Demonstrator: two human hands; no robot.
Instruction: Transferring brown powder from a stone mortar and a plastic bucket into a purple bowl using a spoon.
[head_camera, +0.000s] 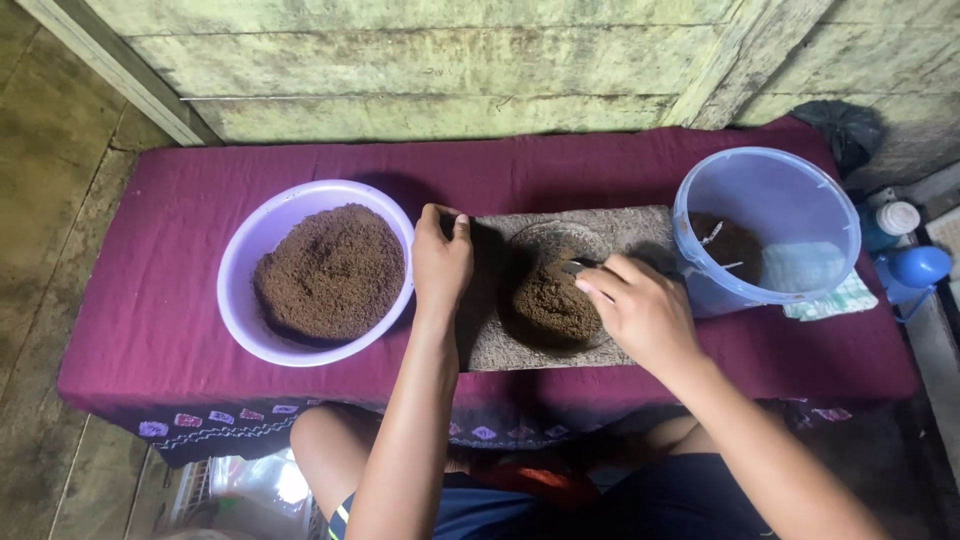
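A rough grey slab (640, 228) lies on the purple cloth in front of me, and a clear round dish (555, 240) with a heap of brown crumbly matter (553, 303) rests on it. My left hand (440, 262) grips the slab's left edge with its fingers curled over the top. My right hand (640, 310) hovers over the dish's right side, closed on a small metal utensil (578, 267) whose tip reaches the brown heap.
A lilac bowl (245, 255) full of brown crumbly matter sits to the left. A clear blue bucket (770, 200) with some brown matter inside stands to the right. Blue bottles (905, 265) and a folded cloth (830, 300) lie beyond it. A wooden wall runs behind.
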